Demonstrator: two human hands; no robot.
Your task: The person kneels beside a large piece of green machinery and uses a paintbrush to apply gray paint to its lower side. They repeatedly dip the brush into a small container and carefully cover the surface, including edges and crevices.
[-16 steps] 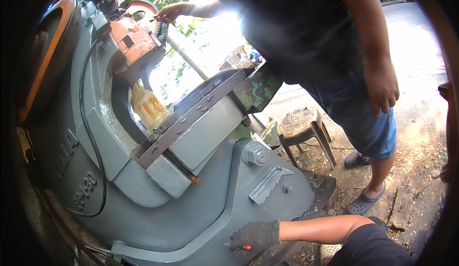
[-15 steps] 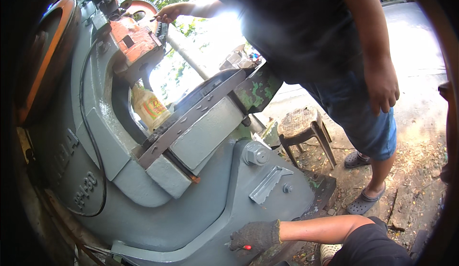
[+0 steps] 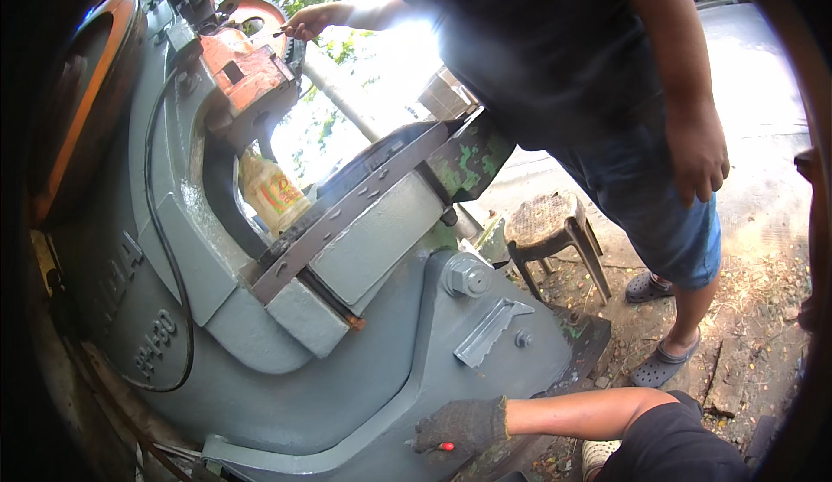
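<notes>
My right hand (image 3: 459,426), in a dark knit work glove, is at the lower middle against the grey base of a large press machine (image 3: 347,413). Its fingers are curled, and a small red end (image 3: 446,446) of something sticks out between them; the rest is hidden in the glove. My left hand is out of view. Across the machine stands another person, whose hand (image 3: 308,22) pinches a small dark thing beside the orange-red upper block (image 3: 244,70). That person's other hand (image 3: 698,166) hangs loose.
A plastic bag (image 3: 273,196) sits in the press opening, behind a dark bed plate (image 3: 347,209). Beyond the base stands a worn stool (image 3: 546,222). An orange-rimmed wheel (image 3: 82,109) is at far left, and a thin cable (image 3: 156,213) runs down the frame. Leaves litter the ground.
My gloved hand has barely moved against the base. The other person's hands are nearly still. In the background behind the press, a brown boxy shape has come into view where a different object was.
</notes>
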